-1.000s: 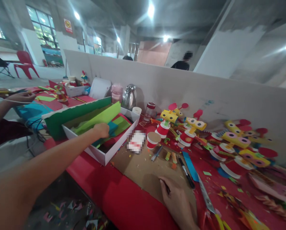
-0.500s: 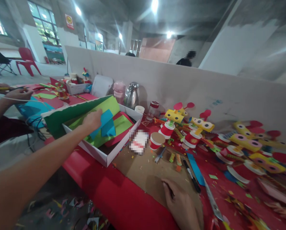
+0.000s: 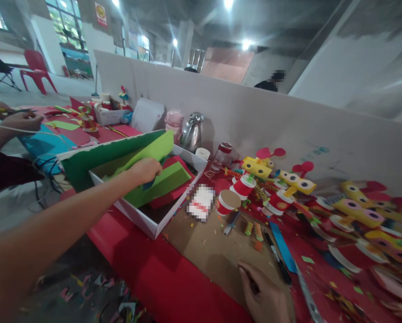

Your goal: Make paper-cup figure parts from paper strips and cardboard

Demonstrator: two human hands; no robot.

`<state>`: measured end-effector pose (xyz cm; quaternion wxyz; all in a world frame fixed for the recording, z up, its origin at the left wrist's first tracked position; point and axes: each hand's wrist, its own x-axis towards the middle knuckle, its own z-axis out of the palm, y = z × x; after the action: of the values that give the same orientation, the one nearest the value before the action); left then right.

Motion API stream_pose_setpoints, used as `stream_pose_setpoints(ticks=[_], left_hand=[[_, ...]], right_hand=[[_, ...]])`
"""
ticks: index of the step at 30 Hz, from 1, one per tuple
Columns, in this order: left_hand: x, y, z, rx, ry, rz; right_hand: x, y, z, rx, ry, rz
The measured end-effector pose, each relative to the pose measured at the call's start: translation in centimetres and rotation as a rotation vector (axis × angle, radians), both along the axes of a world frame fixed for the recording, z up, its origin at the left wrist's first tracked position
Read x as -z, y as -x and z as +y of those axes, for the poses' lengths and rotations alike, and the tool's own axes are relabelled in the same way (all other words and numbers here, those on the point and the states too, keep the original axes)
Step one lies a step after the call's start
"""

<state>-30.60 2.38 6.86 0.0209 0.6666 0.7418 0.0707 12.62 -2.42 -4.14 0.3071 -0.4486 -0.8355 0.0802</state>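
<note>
My left hand [image 3: 146,172] reaches into a white cardboard box [image 3: 153,228], its fingers closed on a piece of blue paper [image 3: 149,184] that shows only in part beneath them. Light green sheets [image 3: 169,181] lie on both sides of the hand, and red paper [image 3: 163,200] is under them. The box's dark green flap [image 3: 82,157] stands raised on the left. My right hand [image 3: 263,291] rests on the brown cardboard mat [image 3: 204,249] with curled fingers and nothing visible in it. A black pen [image 3: 278,258] and a blue paper strip [image 3: 283,246] lie beyond it.
Paper-cup figures with yellow heads [image 3: 295,181] crowd the right side. A cup [image 3: 227,202], a glass jar [image 3: 222,156] and a steel jug [image 3: 192,132] stand behind the mat. A metal blade or ruler [image 3: 308,294] lies at right. Another person's hand [image 3: 24,122] is at far left.
My left hand has moved right and deeper among the sheets, and the blue paper is now mostly covered. The view has shifted slightly; my right hand stays on the mat.
</note>
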Motion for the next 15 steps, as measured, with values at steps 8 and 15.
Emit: stream_pose_setpoints(ticks=[8, 15], left_hand=[[-0.6, 2.2, -2.4, -0.074, 0.061, 0.155], [-0.9, 2.4, -3.3, -0.118, 0.002, 0.053]], right_hand=[[-13.5, 13.7, 3.1, -0.317, -0.121, -0.04], [-12.9, 27.9, 4.4, -0.581, -0.08, -0.859]])
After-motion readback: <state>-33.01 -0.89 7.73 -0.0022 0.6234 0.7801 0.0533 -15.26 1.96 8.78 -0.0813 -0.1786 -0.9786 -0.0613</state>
